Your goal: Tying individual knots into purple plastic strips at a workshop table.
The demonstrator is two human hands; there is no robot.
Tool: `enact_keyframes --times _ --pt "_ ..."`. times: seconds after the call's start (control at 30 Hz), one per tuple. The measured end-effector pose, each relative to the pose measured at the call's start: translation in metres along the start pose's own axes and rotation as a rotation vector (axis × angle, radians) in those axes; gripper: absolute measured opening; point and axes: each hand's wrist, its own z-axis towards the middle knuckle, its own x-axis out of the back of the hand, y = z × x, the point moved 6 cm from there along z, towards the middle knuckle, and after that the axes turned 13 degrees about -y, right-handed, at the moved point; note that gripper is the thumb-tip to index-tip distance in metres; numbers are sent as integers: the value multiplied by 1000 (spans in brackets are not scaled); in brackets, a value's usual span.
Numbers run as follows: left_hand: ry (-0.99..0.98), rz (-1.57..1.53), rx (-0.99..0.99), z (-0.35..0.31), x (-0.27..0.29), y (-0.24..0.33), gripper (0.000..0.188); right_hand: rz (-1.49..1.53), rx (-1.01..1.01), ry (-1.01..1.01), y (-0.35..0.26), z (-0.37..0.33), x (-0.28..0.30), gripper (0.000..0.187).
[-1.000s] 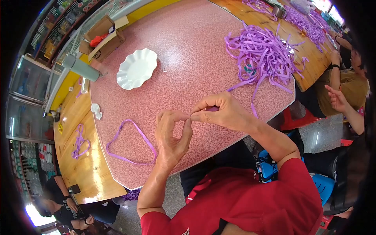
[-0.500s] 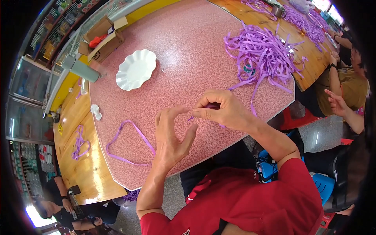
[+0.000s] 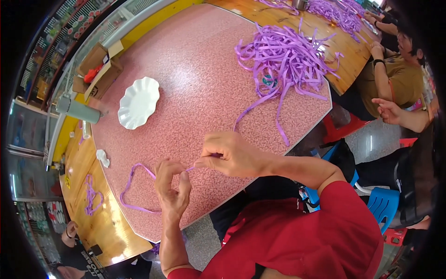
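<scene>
A short piece of purple ribbon (image 3: 190, 169) stretches between my hands above the pink speckled table. My right hand (image 3: 234, 154) pinches it between thumb and curled fingers; part of the ribbon is hidden in the palm. My left hand (image 3: 171, 186) has thumb and fingers brought together at the other end of that piece. Beside the left hand, a loop of purple ribbon (image 3: 123, 189) lies on the table and runs behind the hand. Whether it joins the held piece I cannot tell. Farther off at the right is a big tangled heap of purple ribbon (image 3: 290, 58).
A white wavy-rimmed plate (image 3: 138, 103), crumpled white tissue (image 3: 103, 158), green bottle (image 3: 80, 109) and open cardboard box (image 3: 104, 76) stand to the left. More ribbon (image 3: 89, 195) lies on the wooden table. At right sits a person (image 3: 395, 79) near a blue chair (image 3: 383, 207).
My left hand, spread open before, has closed on the ribbon by the right hand's fingertips. Both hands appear lower and farther left, and the whole view has shifted.
</scene>
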Motion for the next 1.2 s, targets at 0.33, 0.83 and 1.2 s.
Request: enact_keyframes --times 0.33,0.83,1.2 --pt "-126 -146 61 -14 -3 -8 19 60 25 -71 5 0 -18 21" --pt "146 405 176 -12 22 -18 42 -941 -86 8 60 -56 104 22" --pt "-112 369 -279 55 -65 57 32 -7 -222 -175 15 -43 54 16"
